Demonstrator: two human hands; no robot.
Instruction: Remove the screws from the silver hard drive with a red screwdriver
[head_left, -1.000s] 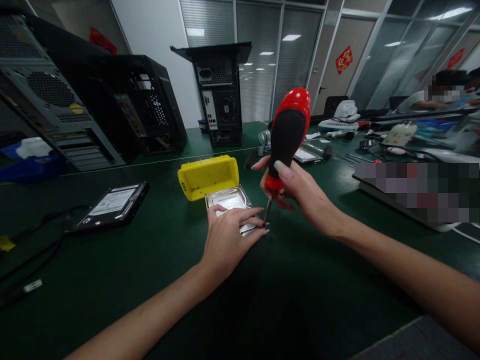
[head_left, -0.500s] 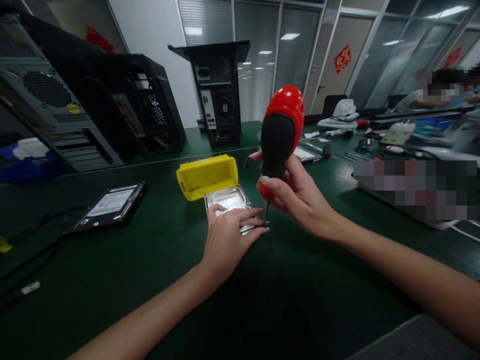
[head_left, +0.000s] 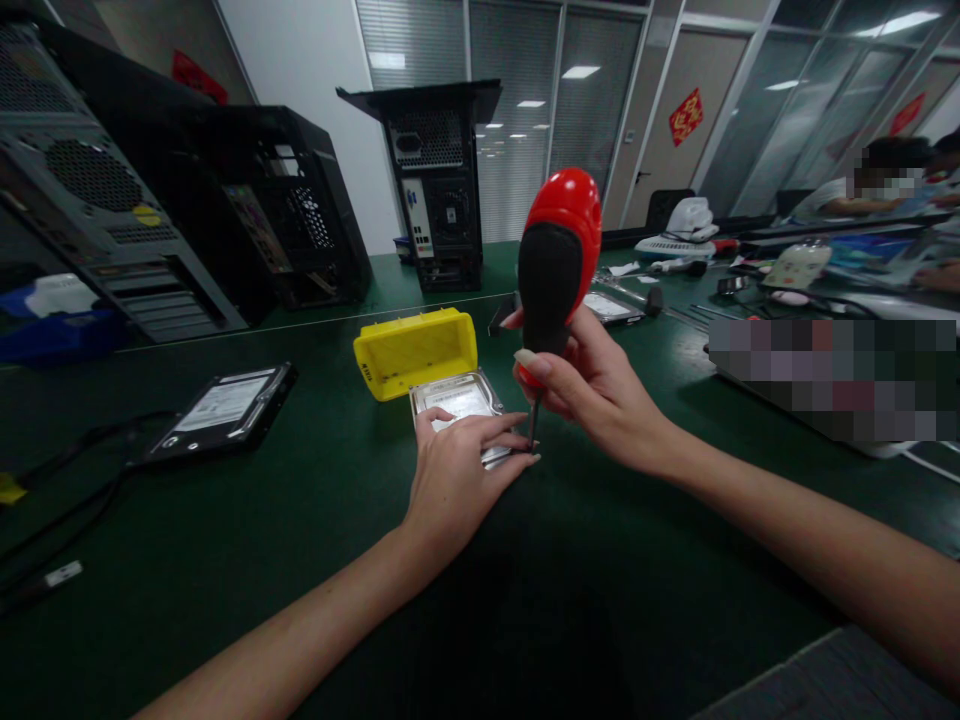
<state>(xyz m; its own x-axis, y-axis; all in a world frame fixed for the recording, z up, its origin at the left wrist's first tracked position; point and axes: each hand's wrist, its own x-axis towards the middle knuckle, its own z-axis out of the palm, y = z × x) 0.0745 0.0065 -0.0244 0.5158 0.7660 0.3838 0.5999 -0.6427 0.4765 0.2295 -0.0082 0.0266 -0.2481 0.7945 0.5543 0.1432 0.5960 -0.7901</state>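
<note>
A silver hard drive point(head_left: 457, 394) lies flat on the green table, its near part covered by my left hand point(head_left: 461, 460). That hand presses on the drive, its thumb and fingers reaching around the right near corner, close to the screwdriver tip. My right hand point(head_left: 589, 385) is closed around the lower grip of a red and black screwdriver point(head_left: 553, 265). The screwdriver stands nearly upright, with its thin metal shaft pointing down between my left fingertips. Whether the tip sits on a screw is hidden by those fingers.
Behind the drive stands a yellow bin point(head_left: 416, 355). Another hard drive point(head_left: 221, 410) lies left, near black cables point(head_left: 67, 520). Computer cases point(head_left: 442, 200) stand at the back and left. Further right are another drive point(head_left: 611, 308), tools and a blurred-out object point(head_left: 825, 380). A person point(head_left: 840, 195) sits beyond.
The screwdriver handle has tilted very slightly left. Both hands otherwise keep their places, and the hard drive has not visibly moved.
</note>
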